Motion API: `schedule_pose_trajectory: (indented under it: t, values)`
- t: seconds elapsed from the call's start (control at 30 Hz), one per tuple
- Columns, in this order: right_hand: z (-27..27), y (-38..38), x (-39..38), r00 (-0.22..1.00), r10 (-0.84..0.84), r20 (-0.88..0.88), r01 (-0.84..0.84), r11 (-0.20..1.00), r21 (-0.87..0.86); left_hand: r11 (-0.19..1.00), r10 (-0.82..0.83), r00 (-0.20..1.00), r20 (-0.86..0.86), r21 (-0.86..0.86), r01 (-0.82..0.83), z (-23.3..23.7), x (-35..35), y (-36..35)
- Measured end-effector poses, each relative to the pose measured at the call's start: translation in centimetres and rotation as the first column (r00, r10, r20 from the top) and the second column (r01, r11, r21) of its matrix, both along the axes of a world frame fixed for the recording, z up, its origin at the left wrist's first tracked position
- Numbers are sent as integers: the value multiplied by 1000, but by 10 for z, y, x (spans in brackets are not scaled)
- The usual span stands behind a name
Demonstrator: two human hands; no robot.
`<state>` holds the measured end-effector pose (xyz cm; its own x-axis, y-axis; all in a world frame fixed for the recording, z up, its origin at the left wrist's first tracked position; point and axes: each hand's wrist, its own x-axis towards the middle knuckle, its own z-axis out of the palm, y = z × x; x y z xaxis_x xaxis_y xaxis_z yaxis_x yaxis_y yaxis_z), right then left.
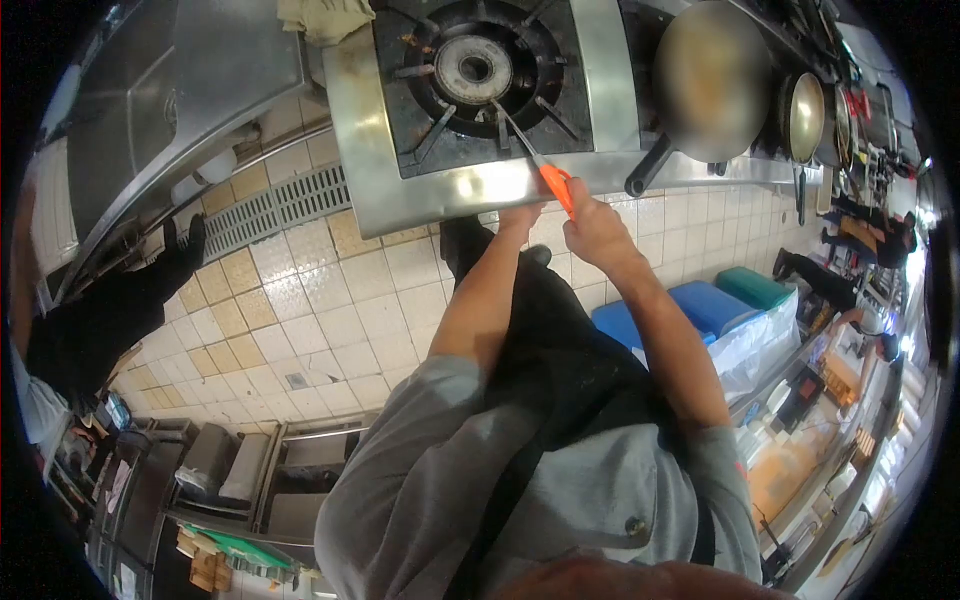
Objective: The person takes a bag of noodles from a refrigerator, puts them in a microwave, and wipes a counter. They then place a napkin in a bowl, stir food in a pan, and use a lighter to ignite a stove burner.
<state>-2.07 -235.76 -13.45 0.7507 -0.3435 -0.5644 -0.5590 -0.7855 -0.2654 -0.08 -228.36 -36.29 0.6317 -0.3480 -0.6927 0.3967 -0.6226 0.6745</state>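
Note:
My right hand [598, 232] is closed around the orange handle of a long-necked lighter [556, 183]. The lighter's thin metal neck reaches over the front of the stove [480, 188], its tip close to the gas burner [474, 68]. I see no flame there. At the stove's front edge is my left hand [520, 216], just left of the right one. Its fingers are hidden under the edge, so what they touch does not show. Right of the burner sits a frying pan [712, 85], blurred, with its black handle pointing toward me.
Another pan [803, 118] stands farther right. A folded cloth [326, 16] lies at the stove's back left corner. Blue bins [705, 305] and a green bin [750, 287] stand at right. A person in dark trousers [100, 310] is at left; others work far right.

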Motion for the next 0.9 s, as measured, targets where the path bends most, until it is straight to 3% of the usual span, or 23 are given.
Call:
schedule_pose_trajectory:
  t: [0.07, 0.1, 0.13, 0.17, 0.27, 0.37, 0.47, 0.57, 0.67, 0.8, 0.9]
  values:
    - [1, 4, 0, 1000, -16, 19, 15, 999, 42, 976, 101, 933, -345, -147, -160, 4, 5, 9]
    - [1, 5, -1, 1000, -17, 14, 16, 999, 45, 977, 102, 932, -349, -143, -160, -8, 2, 15]
    - [1, 5, -1, 996, -6, 84, 0, 997, 76, 869, 146, 803, -578, -314, -384, -20, 0, 19]
    - [2, 6, -2, 989, 0, 151, -16, 994, 106, 688, 109, 624, -774, -395, -609, -23, -1, 22]
    - [5, 3, -1, 993, 40, 112, -46, 997, 54, 764, 127, 722, -680, -397, -508, -20, 0, 14]
    - [-1, 5, -4, 998, 5, 66, -10, 997, 77, 837, 138, 733, -666, -318, -446, -9, 2, 13]
    - [-6, 8, -6, 997, 2, 81, -8, 997, 71, 790, 166, 682, -712, -318, -524, -7, 1, 15]
    - [-1, 8, -4, 999, -15, 35, 13, 998, 63, 826, 83, 766, -637, -387, -411, 2, 10, 15]
    - [4, 11, -3, 998, -63, 13, 63, 997, 44, 778, 93, 756, -648, -427, -461, 0, 7, 18]
    - [10, 11, -1, 995, -47, 83, 42, 998, 56, 814, 154, 766, -624, -359, -456, -15, -3, 15]
    - [-1, 10, -3, 998, 5, 68, -6, 1000, 22, 775, 163, 675, -720, -330, -539, -22, -2, 19]
